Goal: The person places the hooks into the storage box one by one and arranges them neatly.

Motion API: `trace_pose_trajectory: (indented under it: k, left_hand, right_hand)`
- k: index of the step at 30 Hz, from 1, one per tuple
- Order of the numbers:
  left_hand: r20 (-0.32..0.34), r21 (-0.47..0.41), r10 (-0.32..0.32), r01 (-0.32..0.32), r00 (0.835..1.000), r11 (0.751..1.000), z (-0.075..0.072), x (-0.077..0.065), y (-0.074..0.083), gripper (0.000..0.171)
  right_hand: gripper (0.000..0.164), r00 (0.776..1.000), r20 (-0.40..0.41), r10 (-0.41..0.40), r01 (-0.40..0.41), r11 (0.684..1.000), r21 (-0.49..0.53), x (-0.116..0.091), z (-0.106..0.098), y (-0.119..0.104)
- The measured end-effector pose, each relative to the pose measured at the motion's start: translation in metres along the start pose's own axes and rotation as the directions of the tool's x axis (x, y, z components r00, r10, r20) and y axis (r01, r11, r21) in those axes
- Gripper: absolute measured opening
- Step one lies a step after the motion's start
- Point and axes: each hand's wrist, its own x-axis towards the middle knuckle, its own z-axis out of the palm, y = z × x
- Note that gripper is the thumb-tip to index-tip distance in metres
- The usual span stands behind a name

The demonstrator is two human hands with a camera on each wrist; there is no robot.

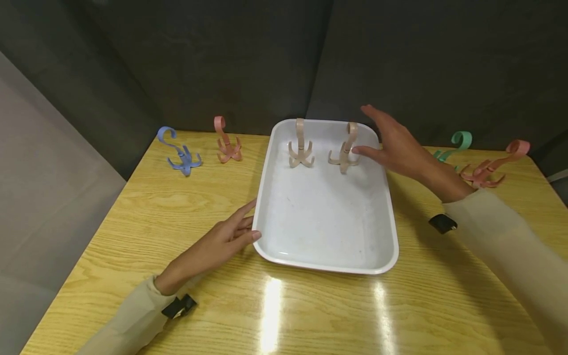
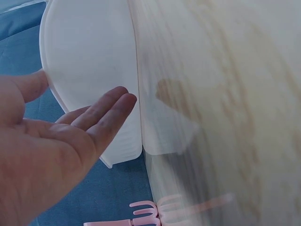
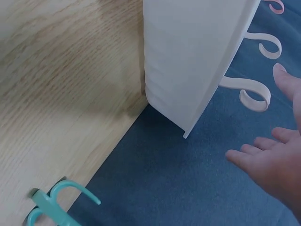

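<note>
White with rounded corners, a tray (image 1: pixel 319 212) is set on a wooden table (image 1: pixel 199 315). At its far end, a left beige hook (image 1: pixel 301 156) and a right beige hook (image 1: pixel 344 160) are placed inside. The tray's left rim is touched by the thumb of the left hand (image 1: pixel 224 235), whose fingers are kept straight beside the outer wall. Over the far right corner, the right hand (image 1: pixel 399 150) is held with fingers extended, near the right beige hook. Left of the tray, a blue hook (image 1: pixel 185 160) and a pink hook (image 1: pixel 229 151) are seen; on the right, a green hook (image 1: pixel 466 140) and a second pink hook (image 1: pixel 483 173).
</note>
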Motion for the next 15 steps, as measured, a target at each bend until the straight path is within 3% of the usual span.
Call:
trace_pose_trajectory:
  k: [15]
  left_hand:
    - [-0.005,-0.004,-0.011,0.011,1.000,1.000,0.000,-0.001,0.002,0.074]
  right_hand:
    - [0.095,0.998,-0.050,0.050,-0.050,0.999,-0.007,-0.026,-0.020,0.006]
